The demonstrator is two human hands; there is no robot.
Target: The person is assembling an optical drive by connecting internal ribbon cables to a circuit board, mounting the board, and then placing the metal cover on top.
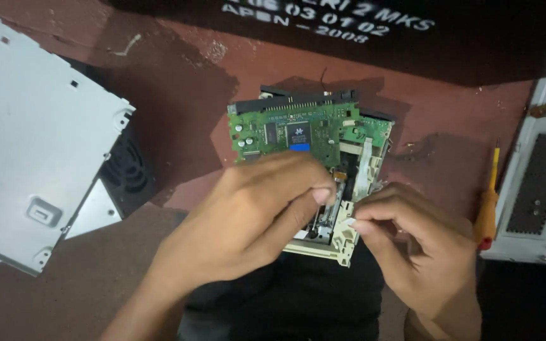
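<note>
My left hand (248,221) lies over the near half of the opened disc drive (323,183), fingers curled, thumb and forefinger pinched narrow at the small metal mechanism (326,211) in the middle. Can't tell if I've actually got a part gripped there or I'm just pressing on it. My right hand (412,246) is pinched narrow on the cream plastic frame (342,237) at the drive's near right corner, fingertips on its edge.

The drive sits in the middle of the reddish-brown table (178,95), tilted up toward me, near edge over my lap. Green circuit board (292,129) faces up on the far half, black connector strip along the far edge, white flat ribbon cable (362,167) running down the right side.

To the left a grey metal cover (33,139) lies flat, with a black vented part (128,170) poking out beside it. On the right a yellow-handled screwdriver (489,205) lies just beside another pale grey casing (538,183).

Risks, as I judge them: the thin frame could snap if my right hand pulls sideways. The ribbon cable is close to both pinches and could crease or tear if the frame lifts unevenly. The drive isn't flat, so a hard tug could slide it off the edge. Fingers on the bare board could bend something small.
</note>
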